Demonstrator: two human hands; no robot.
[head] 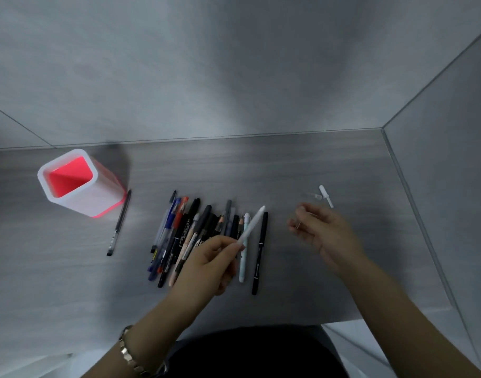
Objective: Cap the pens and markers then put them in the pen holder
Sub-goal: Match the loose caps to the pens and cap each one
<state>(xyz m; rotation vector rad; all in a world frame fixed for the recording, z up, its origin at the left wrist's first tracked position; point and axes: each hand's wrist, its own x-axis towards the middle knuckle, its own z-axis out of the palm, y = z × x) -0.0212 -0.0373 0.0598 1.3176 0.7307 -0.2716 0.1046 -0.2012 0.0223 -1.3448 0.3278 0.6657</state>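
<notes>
Lying side by side at the middle of the grey wood-grain table [315, 165], a heap of assorted pens and markers [179, 236] is seen in the head view, with a long black marker [262, 249] just beside its right end. A slim white plastic pen [252, 223] is grasped in the grip of the left hand [212, 264] and held tilted above the heap. A small thin clear piece [298, 224], too blurred to be named, is pinched in the grip of the right hand [326, 236]. A short white cap [326, 196] and a small clear cap [317, 196] are laid close together near the far right corner. The white square pen holder with a red inside [97, 197] is stood upright near the far left corner, with a thin black pen [119, 222] laid just beside it.
</notes>
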